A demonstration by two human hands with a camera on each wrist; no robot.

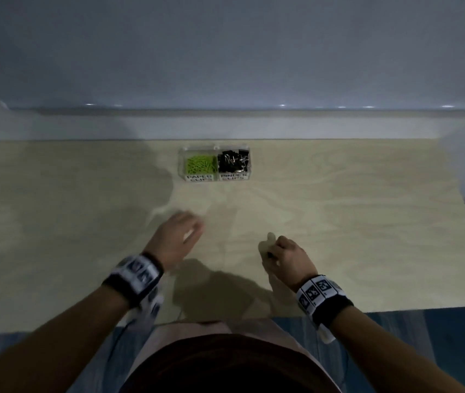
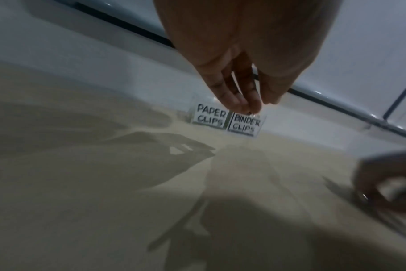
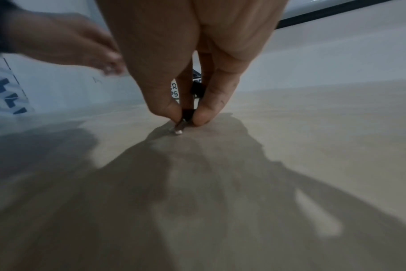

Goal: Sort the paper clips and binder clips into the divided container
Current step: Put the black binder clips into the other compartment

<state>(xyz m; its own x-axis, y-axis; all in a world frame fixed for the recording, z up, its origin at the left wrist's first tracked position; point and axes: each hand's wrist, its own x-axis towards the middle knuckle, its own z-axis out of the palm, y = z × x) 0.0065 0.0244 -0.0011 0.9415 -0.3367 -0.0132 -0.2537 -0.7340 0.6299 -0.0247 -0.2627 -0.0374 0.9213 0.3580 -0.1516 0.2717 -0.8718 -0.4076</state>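
Observation:
The clear divided container (image 1: 214, 150) stands at the far middle of the table. Green paper clips (image 1: 200, 163) fill its left cell, above a "PAPER CLIPS" label (image 2: 210, 115). Black binder clips (image 1: 232, 163) fill the right cell, labelled "BINDER CLIPS". My right hand (image 1: 271, 251) is down on the table near the front. Its thumb and forefinger pinch a small black binder clip (image 3: 187, 112) whose silver handle touches the wood. My left hand (image 1: 196, 226) hovers blurred left of it with relaxed fingers (image 2: 243, 102) that hold nothing I can see.
The light wooden tabletop (image 1: 353, 222) runs wide on both sides of the container, and I see no other loose clips on it. A pale wall with a dark ledge (image 1: 225, 112) closes off the back. The table's near edge lies just in front of my body.

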